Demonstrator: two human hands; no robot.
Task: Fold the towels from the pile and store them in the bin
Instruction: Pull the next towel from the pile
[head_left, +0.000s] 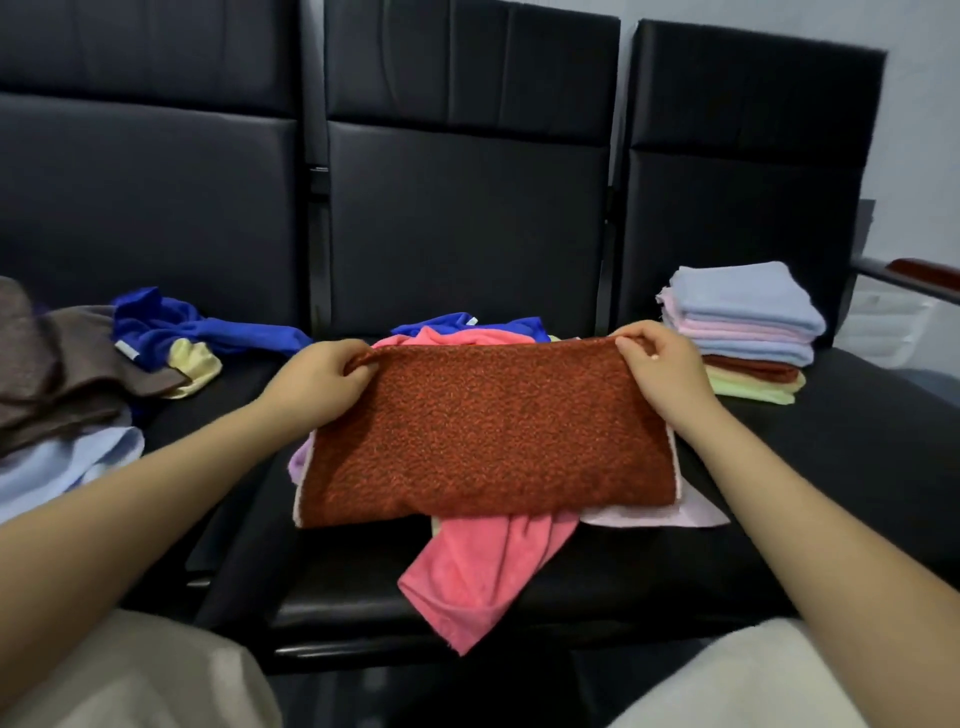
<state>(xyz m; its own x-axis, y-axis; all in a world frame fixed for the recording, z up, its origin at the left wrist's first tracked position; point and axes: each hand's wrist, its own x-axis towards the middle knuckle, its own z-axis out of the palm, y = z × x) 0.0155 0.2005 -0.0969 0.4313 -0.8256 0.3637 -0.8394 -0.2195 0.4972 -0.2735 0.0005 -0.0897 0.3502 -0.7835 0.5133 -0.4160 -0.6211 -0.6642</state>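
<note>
A rust-red towel (488, 441) is observed lying folded across the middle seat of a row of black padded chairs (467, 208), resting on top of loose towels. Its far edge is pinched at the left corner by the left hand (322, 382) and at the right corner by the right hand (657, 364); the fingers of both hands are curled over the fabric, and the hands are held well apart, one at each end of the edge. Beneath the red towel a pink towel (478, 566) is seen, its end hanging over the front of the seat, and a pale lilac towel (691, 512) protrudes on the right. A blue towel (197, 327) lies crumpled on the left seat, beside a pale yellow towel (192, 366). At the left edge brown towels (57, 364) are heaped over a light blue towel (62, 462). On the right seat a stack of folded towels (748, 332) is noted, in light blue, pink, red, yellow and green layers. A white slatted object (883, 322) is partly visible behind the stack; whether it is the bin cannot be told.
</note>
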